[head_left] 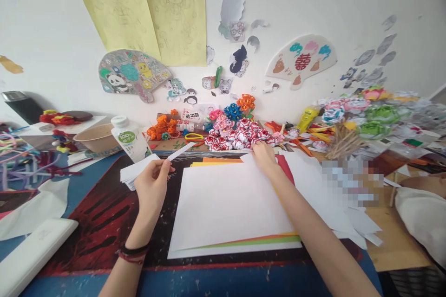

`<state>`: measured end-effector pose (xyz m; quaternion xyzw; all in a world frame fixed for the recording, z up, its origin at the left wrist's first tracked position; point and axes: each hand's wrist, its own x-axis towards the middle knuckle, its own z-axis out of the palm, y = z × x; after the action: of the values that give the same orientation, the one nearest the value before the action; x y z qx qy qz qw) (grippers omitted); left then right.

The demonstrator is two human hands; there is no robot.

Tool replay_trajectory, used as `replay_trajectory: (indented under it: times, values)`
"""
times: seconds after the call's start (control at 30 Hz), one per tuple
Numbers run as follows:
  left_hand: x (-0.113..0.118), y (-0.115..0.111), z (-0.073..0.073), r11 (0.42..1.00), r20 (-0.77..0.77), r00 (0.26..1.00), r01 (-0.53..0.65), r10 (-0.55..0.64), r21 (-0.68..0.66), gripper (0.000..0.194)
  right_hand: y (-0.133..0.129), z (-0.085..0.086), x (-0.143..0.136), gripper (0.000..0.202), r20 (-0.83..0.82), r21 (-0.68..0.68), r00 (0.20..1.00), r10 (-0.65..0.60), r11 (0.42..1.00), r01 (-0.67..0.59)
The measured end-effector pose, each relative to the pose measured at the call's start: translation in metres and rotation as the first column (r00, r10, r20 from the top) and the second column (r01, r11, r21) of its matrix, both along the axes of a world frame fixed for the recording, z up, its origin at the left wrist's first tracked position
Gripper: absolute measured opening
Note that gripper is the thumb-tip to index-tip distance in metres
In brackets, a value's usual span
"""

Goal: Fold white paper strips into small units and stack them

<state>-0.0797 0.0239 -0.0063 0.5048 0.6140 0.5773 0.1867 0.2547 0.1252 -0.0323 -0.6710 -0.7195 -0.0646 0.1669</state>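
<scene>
My left hand (153,178) is closed, with a white paper strip (181,151) pinched between thumb and fingers and pointing up to the right. Against that hand, a fanned bundle of white paper strips (134,169) shows; whether the hand grips it too I cannot tell. A stack of white paper sheets (230,209) lies in front of me, with orange, yellow and green sheets peeking out beneath. At its far right edge my right hand (263,155) has its fingers curled down, close to the red-and-white flowers (240,134). Its fingertips are partly hidden, so what they hold is unclear.
On the left stand a white bottle (130,141), a bowl (97,137) and a white box-like object (38,253). Along the wall lie orange flowers (162,127) and a yellow bottle (308,118). Loose white paper (313,185) spreads rightward, near another person's sleeve (421,213).
</scene>
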Motion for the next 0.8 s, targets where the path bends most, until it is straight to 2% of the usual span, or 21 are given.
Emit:
replay_trajectory:
  times: [0.13, 0.23, 0.27, 0.3, 0.37, 0.4, 0.43, 0.47, 0.5, 0.57, 0.67, 0.73, 0.8]
  values:
    - [-0.009, 0.003, 0.0, 0.993, -0.103, 0.995, 0.004, -0.016, -0.116, 0.026, 0.001, 0.004, -0.001, 0.02, 0.069, 0.033, 0.998, 0.008, 0.999, -0.01]
    - [-0.01, 0.002, 0.0, 0.975, -0.343, 0.939, -0.072, -0.004, -0.209, 0.031, -0.006, 0.012, 0.0, 0.02, 0.074, 0.082, 0.997, 0.009, 0.996, -0.015]
    - [-0.009, 0.0, -0.001, 0.963, -0.474, 0.88, -0.14, 0.014, -0.232, 0.034, -0.009, 0.015, 0.0, 0.019, 0.067, 0.101, 0.998, 0.009, 0.995, -0.015]
    - [-0.008, -0.001, -0.002, 0.944, -0.613, 0.79, -0.221, 0.026, -0.245, 0.037, -0.013, 0.018, -0.001, 0.018, 0.057, 0.121, 0.998, 0.011, 0.992, -0.018]
    - [-0.005, -0.005, -0.004, 0.9, -0.828, 0.561, -0.368, 0.014, -0.234, 0.045, -0.019, 0.025, -0.006, 0.018, 0.024, 0.166, 1.0, 0.02, 0.986, -0.024]
    - [-0.003, -0.007, -0.005, 0.885, -0.884, 0.468, -0.41, -0.004, -0.221, 0.048, -0.023, 0.029, -0.009, 0.018, 0.004, 0.187, 1.0, 0.027, 0.982, -0.027]
    - [-0.001, -0.009, -0.006, 0.88, -0.914, 0.405, -0.428, -0.015, -0.204, 0.049, -0.026, 0.032, -0.014, 0.018, -0.016, 0.204, 0.999, 0.036, 0.978, -0.032]
    - [0.001, -0.011, -0.007, 0.883, -0.929, 0.369, -0.431, -0.016, -0.186, 0.049, -0.03, 0.035, -0.02, 0.018, -0.051, 0.226, 0.997, 0.055, 0.973, -0.042]
    - [0.004, -0.012, -0.007, 0.893, -0.935, 0.356, -0.417, -0.009, -0.167, 0.047, -0.034, 0.038, -0.027, 0.016, -0.149, 0.264, 0.981, 0.125, 0.961, -0.082]
    - [0.01, -0.013, -0.006, 0.931, -0.925, 0.381, -0.338, -0.002, -0.141, 0.042, -0.044, 0.042, -0.045, 0.015, -0.285, 0.348, 0.916, 0.284, 0.921, -0.177]
    - [0.025, -0.015, -0.005, 0.982, -0.852, 0.518, -0.106, -0.081, -0.158, 0.034, -0.065, 0.039, -0.075, 0.018, -0.314, 0.422, 0.82, 0.478, 0.844, -0.33]
    - [0.036, -0.015, -0.006, 0.97, -0.724, 0.65, 0.1, -0.231, -0.22, 0.029, -0.08, 0.031, -0.093, 0.017, -0.307, 0.423, 0.762, 0.57, 0.799, -0.427]
    - [0.045, -0.016, -0.008, 0.919, -0.525, 0.755, 0.3, -0.393, -0.256, 0.028, -0.092, 0.021, -0.106, 0.016, -0.336, 0.422, 0.708, 0.622, 0.771, -0.477]
